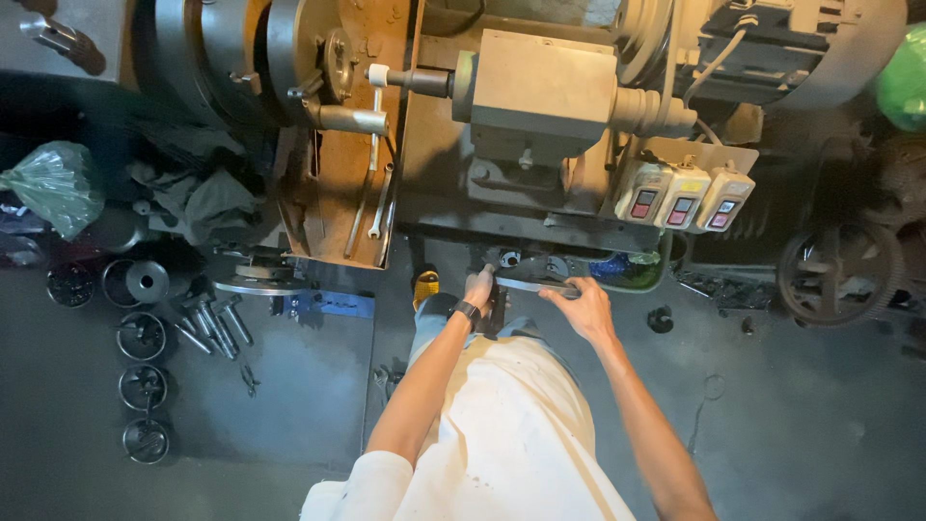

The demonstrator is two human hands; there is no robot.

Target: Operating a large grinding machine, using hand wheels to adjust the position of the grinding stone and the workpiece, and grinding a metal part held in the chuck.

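head view: both hands on a flat bar at the foot of the lathe

head camera looks straight down past my pale shirt to the machine's base. i have my right hand (582,307) closed over one end of a flat grey metal bar (533,285), fingers wrapped on top of it. my left hand (478,287), with a dark watch (468,313) at the wrist, is at the bar's other end; its fingers are hidden behind the hand, so i cannot tell how they are set. the bar lies level, low down against the lathe (540,106), just under the three switch boxes (683,196).

i judge this as the placing or steadying step, with the bar held at both ends. the next move calls for an even, two-handed shift, keeping the bar level and my knuckles away from the casting.

left of me, handwheels (142,335) and bolts (214,323) lie on the floor.
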